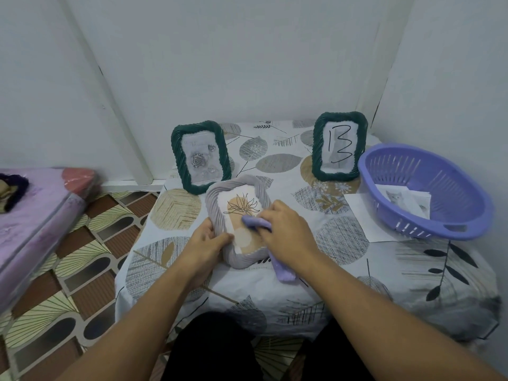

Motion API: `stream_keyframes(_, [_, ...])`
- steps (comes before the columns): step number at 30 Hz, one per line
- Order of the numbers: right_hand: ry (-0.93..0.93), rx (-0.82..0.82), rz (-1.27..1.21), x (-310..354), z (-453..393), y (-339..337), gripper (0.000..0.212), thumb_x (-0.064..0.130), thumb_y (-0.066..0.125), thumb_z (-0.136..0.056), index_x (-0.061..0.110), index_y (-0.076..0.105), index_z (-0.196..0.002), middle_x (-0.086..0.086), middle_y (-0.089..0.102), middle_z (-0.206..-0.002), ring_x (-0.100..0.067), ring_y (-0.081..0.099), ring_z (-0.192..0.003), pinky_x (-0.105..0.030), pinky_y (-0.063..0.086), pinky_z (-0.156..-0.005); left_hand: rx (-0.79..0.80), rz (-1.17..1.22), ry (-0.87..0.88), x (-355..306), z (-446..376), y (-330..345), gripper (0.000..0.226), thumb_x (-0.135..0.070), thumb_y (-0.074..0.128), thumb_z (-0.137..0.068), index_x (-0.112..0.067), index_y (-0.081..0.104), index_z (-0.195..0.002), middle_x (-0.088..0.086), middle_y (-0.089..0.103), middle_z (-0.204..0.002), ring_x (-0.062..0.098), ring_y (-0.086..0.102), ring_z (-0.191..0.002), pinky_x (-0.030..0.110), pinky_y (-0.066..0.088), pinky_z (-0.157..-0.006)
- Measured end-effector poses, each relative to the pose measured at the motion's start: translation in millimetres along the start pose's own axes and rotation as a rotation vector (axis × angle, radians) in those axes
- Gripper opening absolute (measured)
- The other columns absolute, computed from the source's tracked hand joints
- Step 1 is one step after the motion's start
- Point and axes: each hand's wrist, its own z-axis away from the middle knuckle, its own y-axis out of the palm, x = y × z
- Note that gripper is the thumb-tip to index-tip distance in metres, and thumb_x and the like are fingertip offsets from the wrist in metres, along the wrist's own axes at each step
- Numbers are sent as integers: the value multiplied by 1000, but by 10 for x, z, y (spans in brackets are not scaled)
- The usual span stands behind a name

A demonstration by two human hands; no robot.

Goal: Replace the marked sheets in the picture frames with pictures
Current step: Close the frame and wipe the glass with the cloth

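While the left hand (204, 240) grips the grey frame (236, 215), the right hand (286, 229) holds a cloth (257, 222); green frame (340, 145) reads "13".

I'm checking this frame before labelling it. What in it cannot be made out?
- Grey frame, head view: its lower right edge is hidden by the right hand and the purple cloth.
- Pictures in the purple basket: partly hidden by its wall; only a cat shows.
- Left green frame: the print above the rose is too faint to read.
- Right green frame: whatever lies behind the sheet marked 13 is hidden.
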Motion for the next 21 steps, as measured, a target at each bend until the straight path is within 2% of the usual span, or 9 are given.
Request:
stream_keyframes(3, [-47, 70, -5, 37, 25, -14, 17, 32, 61, -94, 21, 72, -89, 4, 52, -93, -23, 60, -88, -38, 48, -70, 5, 1, 1, 5, -10, -13, 43, 11, 51, -97, -6, 53, -137, 15, 72, -125, 31, 70, -115, 47, 55, -101])
stream_keyframes(7, [-57, 26, 5, 61, -126, -58, 18, 34, 60, -94, 21, 72, -88, 4, 51, -91, -23, 59, -87, -39, 48, -69, 18, -13, 18, -3, -22, -1, 44, 12, 51, -96, -8, 54, -136, 15, 73, -123, 32, 70, -114, 46, 55, -99])
stream_keyframes(12, [-199, 92, 5, 383, -303, 45, 9, 29, 63, -91, 22, 66, -85, 1, 51, -96, -28, 61, -90, -36, 40, -64, 20, -66, 40, 6, -19, -41, 41, 13, 49, -96, -5, 56, -132, 23, 71, -116, 31, 71, -104, 37, 58, -85])
stream_keyframes(17, [-99, -30, -23, 386, -389, 31, 14, 31, 59, -95, 24, 71, -92, 3, 52, -98, -26, 59, -87, -34, 38, -63, 12, -67, 41, 18, -42, -40, 38, 9, 53, -96, -9, 57, -130, 25, 71, -115, 44, 67, -111, 55, 55, -98])
stream_keyframes(21, [-160, 56, -3, 393, -245, 90, 15, 30, 60, -95, 21, 68, -87, 7, 41, -90, -26, 59, -87, -34, 34, -62, 42, -66, 42, 30, -26, -58, 38, 10, 51, -97, -4, 56, -132, 24, 70, -119, 37, 69, -111, 43, 57, -93])
